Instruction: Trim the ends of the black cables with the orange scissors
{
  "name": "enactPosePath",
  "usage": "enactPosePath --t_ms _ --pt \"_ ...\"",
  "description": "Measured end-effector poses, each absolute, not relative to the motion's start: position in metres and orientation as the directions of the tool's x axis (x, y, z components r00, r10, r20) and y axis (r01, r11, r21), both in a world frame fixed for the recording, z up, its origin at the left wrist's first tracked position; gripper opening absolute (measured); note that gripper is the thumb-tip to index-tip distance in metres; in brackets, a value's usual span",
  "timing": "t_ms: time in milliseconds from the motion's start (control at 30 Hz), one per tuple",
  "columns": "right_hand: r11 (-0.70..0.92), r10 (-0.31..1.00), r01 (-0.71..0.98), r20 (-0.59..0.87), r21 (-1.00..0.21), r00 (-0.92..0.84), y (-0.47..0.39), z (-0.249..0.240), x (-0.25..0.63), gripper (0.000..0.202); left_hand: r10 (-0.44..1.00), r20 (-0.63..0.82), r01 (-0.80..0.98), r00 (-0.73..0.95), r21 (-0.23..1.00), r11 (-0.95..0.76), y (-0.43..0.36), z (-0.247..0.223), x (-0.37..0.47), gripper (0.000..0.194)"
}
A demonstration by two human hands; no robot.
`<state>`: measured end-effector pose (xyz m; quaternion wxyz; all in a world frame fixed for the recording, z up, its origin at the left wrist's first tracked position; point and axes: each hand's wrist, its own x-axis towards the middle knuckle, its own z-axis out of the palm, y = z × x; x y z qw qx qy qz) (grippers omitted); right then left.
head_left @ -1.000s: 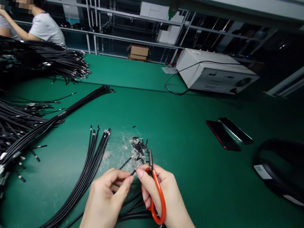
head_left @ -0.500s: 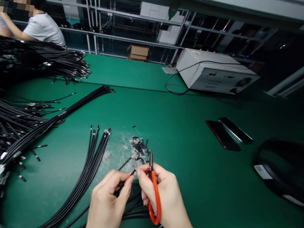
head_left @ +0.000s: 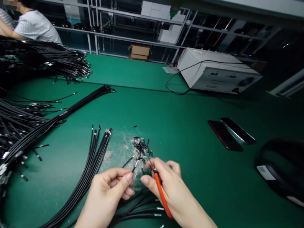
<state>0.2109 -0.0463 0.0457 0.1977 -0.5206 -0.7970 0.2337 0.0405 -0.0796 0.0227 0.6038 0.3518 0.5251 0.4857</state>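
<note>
My left hand (head_left: 109,192) pinches a black cable near its end, and the whitish stripped tip (head_left: 136,163) points up and away from me. Just to the right, my right hand (head_left: 166,182) holds orange-handled cutters (head_left: 163,195), their tips partly hidden by the fingers. Beyond both hands lies a pile of short black cut pieces (head_left: 141,145) amid pale fibres. A bundle of black cables (head_left: 92,166) curves up left of my left hand. More cable ends (head_left: 150,210) lie below and between the hands.
Large heaps of black cables (head_left: 33,55) fill the left side of the green table (head_left: 183,135). Two phones (head_left: 225,136) and a black object with a white label (head_left: 282,171) lie right. A white box-shaped device (head_left: 219,74) stands behind. A person (head_left: 38,27) sits at the far left.
My right hand has shifted slightly right and turned the cutters, drawing back from the cable. The cable's whitish tip now shows above my left fingers.
</note>
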Motion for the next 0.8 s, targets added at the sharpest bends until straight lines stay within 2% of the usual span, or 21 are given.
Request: enactPosePath --t_ms 100,200,367,633,800 --pt "0.480 0.877 0.843 0.167 -0.244 -0.451 -0.048 0.042 0.218 0.029 0.948 -0.317 -0.228 -0.021 0.925 0.304 -0.079 0.023 0.041 0.029" --pt "0.509 0.851 0.856 0.199 -0.092 -0.485 -0.051 0.038 0.215 0.033 0.946 -0.324 -0.225 -0.014 0.923 0.313 -0.079 0.023 0.043 0.029" --pt "0.510 0.834 0.860 0.246 -0.004 -0.493 -0.054 0.036 0.206 0.035 0.948 -0.318 -0.204 0.005 0.928 0.312 -0.078 0.023 0.043 0.027" --pt "0.514 0.805 0.855 0.309 0.064 -0.507 -0.055 0.038 0.204 0.031 0.947 -0.321 -0.221 0.005 0.923 0.314 -0.079 0.025 0.042 0.028" --pt "0.517 0.792 0.846 0.301 0.130 -0.530 -0.054 0.042 0.203 0.031 0.945 -0.327 -0.234 -0.001 0.919 0.318 -0.078 0.025 0.042 0.028"
